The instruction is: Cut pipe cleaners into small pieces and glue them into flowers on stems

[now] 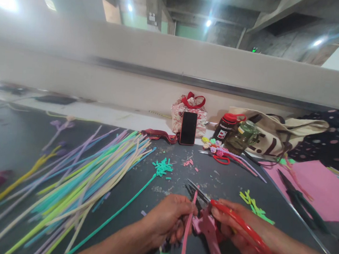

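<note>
My left hand (pixel 170 218) is closed, thumb and finger pinching a pink pipe cleaner (pixel 187 239) that stands nearly upright at the lower middle. My right hand (pixel 234 227) is wrapped round red-handled scissors (pixel 244 224), whose blades point up and left, apart, with the tip of the pink strip between them. A pink plastic tool (pixel 211 237) lies below the scissors, between my hands. Beyond the blades are short pink pieces (pixel 188 162), and to their left a heap of teal pieces (pixel 162 167) at the end of a long teal strip (pixel 120 213).
Many coloured pipe cleaners (pixel 78 182) spread over the left. A phone (pixel 188 128) leans on a patterned bag (pixel 177 108) at the back. Bottles (pixel 225 128), small flowers and another scissors are right of it. Green pieces (pixel 255 207), pliers (pixel 302 202) and pink paper (pixel 327 188) lie right.
</note>
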Tool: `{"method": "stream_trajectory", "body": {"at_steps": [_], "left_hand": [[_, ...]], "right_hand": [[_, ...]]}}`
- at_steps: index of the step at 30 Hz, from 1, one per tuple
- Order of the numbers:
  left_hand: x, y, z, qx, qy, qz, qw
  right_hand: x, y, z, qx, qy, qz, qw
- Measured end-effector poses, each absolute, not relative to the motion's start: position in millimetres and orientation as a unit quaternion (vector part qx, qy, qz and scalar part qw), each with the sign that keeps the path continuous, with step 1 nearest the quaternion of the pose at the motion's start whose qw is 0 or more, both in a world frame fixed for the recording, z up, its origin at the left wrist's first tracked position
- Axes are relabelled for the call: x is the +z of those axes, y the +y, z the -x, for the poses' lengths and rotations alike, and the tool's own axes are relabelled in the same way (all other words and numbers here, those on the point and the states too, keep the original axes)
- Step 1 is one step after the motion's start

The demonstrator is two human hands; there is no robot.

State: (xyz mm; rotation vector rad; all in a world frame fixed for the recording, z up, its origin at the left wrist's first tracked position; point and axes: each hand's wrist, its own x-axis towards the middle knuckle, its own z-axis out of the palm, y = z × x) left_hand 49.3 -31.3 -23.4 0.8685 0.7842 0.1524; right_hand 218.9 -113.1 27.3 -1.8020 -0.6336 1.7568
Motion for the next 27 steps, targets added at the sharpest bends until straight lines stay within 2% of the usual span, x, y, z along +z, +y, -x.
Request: {"method": "stream_trajectory", "body": {"at_steps": [11, 18, 23, 27], "left_hand": [[-25, -28, -51, 0.082, 0.370, -0.410, 0.830], [-24, -28, -48, 0.106, 0.368, -0.406, 0.830], [-23, -26, -40, 0.124, 0.370, -0.392, 0.833], [-21, -28, -37, 0.140, 0.352, -0.392, 0.838]], "right_hand": [[16, -118, -228, 0.626, -0.279, 0.659, 0.310], [35, -118, -225, 0.650, -0.257, 0.645, 0.310], [58, -128, -215, 0.624, -0.222, 0.686, 0.302], [51, -134, -217, 0.652, -0.234, 0.656, 0.301]]}}
